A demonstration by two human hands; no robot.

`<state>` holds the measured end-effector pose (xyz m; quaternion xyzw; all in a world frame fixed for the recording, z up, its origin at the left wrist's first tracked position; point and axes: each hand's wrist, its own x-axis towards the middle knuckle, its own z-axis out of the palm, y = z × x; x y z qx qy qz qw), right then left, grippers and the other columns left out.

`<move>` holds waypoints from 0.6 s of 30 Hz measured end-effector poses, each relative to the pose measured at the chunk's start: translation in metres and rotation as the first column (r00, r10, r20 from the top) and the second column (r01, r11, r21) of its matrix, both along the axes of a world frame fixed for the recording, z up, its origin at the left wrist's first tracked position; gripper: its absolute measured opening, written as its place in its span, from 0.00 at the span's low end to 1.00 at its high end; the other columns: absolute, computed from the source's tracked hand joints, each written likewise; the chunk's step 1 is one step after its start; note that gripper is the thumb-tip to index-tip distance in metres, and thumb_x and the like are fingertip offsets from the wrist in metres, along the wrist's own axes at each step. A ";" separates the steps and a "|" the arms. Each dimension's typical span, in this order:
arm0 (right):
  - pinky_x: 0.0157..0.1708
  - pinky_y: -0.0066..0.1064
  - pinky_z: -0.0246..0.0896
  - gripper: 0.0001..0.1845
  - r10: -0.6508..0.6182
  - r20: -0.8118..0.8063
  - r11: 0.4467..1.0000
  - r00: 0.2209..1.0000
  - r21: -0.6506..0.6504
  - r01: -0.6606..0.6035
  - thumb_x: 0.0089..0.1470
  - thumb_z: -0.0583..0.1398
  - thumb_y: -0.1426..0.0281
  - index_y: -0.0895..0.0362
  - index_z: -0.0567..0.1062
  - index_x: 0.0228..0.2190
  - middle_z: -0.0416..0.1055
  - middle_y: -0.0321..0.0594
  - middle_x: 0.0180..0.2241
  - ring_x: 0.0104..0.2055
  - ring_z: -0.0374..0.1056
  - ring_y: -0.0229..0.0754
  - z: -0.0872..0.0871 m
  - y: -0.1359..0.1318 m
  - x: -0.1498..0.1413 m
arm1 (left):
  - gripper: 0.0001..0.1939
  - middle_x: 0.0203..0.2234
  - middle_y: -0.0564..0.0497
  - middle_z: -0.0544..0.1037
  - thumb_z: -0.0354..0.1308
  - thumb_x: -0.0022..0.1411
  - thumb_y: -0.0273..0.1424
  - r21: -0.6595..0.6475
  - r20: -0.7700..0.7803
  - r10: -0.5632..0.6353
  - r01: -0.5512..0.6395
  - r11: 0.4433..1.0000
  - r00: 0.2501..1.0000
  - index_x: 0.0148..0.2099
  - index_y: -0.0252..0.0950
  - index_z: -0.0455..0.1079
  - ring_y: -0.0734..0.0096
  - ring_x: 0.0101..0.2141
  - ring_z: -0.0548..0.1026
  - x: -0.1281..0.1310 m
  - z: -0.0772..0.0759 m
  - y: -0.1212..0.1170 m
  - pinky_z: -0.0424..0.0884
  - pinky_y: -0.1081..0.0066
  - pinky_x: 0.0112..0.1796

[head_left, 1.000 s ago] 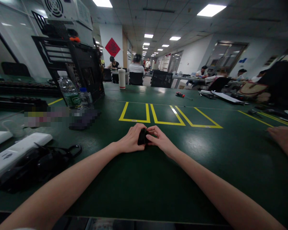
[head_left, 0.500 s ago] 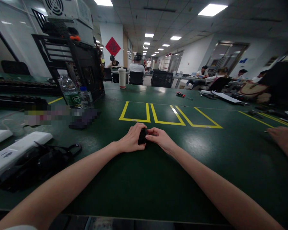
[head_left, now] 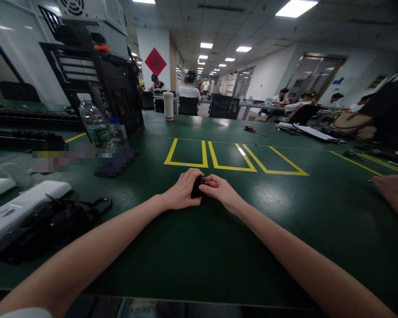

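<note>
My left hand (head_left: pixel 185 190) is closed around a small black object (head_left: pixel 196 189), fingers over its top and thumb low at the near side. Its exact kind does not show, since the fingers cover much of it. From the right, my right hand (head_left: pixel 218 189) pinches at the same object's edge with thumb and forefinger. Both hands are low over the green tabletop (head_left: pixel 199 256), just in front of the yellow tape outlines (head_left: pixel 227 168).
At left are a white power bank-like bar (head_left: pixel 26 210), tangled black gear (head_left: pixel 53 225), water bottles (head_left: pixel 97 126) and a black computer case (head_left: pixel 116 88). A red screwdriver (head_left: pixel 251 128) and white cup (head_left: pixel 168 106) lie farther back. Another person's hand (head_left: pixel 393 190) is at the right edge.
Both hands keep their hold on the black object and have barely moved. My right fingertips have shifted slightly left on it. The view has tilted a little.
</note>
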<state>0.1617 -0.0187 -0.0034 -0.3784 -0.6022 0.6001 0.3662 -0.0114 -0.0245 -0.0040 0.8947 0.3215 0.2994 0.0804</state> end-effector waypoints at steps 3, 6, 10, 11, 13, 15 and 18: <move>0.40 0.37 0.62 0.16 0.005 0.034 1.000 0.999 0.014 -0.006 0.41 0.63 0.69 0.58 0.65 0.33 0.71 0.38 0.31 0.36 0.68 0.39 0.005 -0.002 -0.001 | 0.31 0.47 0.43 0.58 0.57 0.48 0.28 -0.024 0.015 -0.014 0.014 1.000 1.000 0.53 0.37 0.47 0.56 0.48 0.60 -0.001 0.002 -0.001 0.60 0.56 0.47; 0.41 0.39 0.62 0.15 0.015 0.079 0.999 0.997 0.047 -0.019 0.42 0.63 0.70 0.59 0.65 0.34 0.71 0.38 0.31 0.36 0.68 0.40 0.008 -0.001 -0.001 | 0.34 0.48 0.42 0.58 0.58 0.49 0.28 -0.061 0.049 -0.046 0.049 0.997 0.998 0.55 0.37 0.45 0.57 0.49 0.61 -0.002 0.003 -0.002 0.59 0.56 0.49; 0.40 0.39 0.63 0.16 0.031 0.091 0.997 0.995 0.068 -0.038 0.41 0.63 0.70 0.58 0.66 0.34 0.71 0.39 0.33 0.37 0.68 0.41 0.007 0.001 -0.001 | 0.39 0.52 0.42 0.56 0.58 0.49 0.27 -0.110 0.107 -0.098 0.110 0.988 0.989 0.58 0.39 0.40 0.57 0.53 0.58 -0.005 0.003 -0.001 0.56 0.54 0.52; 0.39 0.39 0.63 0.16 0.032 0.089 0.997 0.995 0.068 -0.039 0.41 0.63 0.70 0.58 0.66 0.34 0.71 0.39 0.33 0.36 0.68 0.41 0.006 0.001 0.000 | 0.39 0.53 0.42 0.55 0.58 0.49 0.27 -0.120 0.115 -0.108 0.121 0.985 0.988 0.58 0.39 0.39 0.56 0.53 0.57 -0.006 0.002 0.000 0.55 0.53 0.52; 0.39 0.38 0.63 0.17 0.029 0.092 0.997 0.995 0.067 -0.035 0.41 0.63 0.69 0.58 0.66 0.35 0.71 0.39 0.33 0.36 0.68 0.41 0.005 0.001 0.000 | 0.41 0.54 0.42 0.55 0.59 0.49 0.28 -0.143 0.125 -0.124 0.142 0.979 0.984 0.59 0.40 0.39 0.56 0.54 0.57 -0.007 0.001 0.001 0.54 0.53 0.53; 0.38 0.38 0.63 0.17 0.023 0.100 0.997 0.995 0.066 -0.030 0.41 0.63 0.69 0.58 0.66 0.35 0.71 0.40 0.33 0.36 0.68 0.41 0.005 0.001 -0.001 | 0.42 0.54 0.41 0.55 0.60 0.49 0.29 -0.157 0.139 -0.140 0.161 0.974 0.980 0.59 0.40 0.37 0.57 0.55 0.56 -0.007 0.000 0.003 0.53 0.54 0.54; 0.36 0.37 0.64 0.17 0.016 0.105 0.998 0.994 0.063 -0.023 0.41 0.63 0.69 0.58 0.65 0.34 0.71 0.39 0.32 0.35 0.68 0.41 0.005 0.000 -0.001 | 0.46 0.55 0.41 0.54 0.62 0.47 0.30 -0.147 0.170 -0.137 0.162 0.976 0.976 0.60 0.39 0.35 0.58 0.55 0.55 -0.009 -0.001 0.005 0.54 0.56 0.54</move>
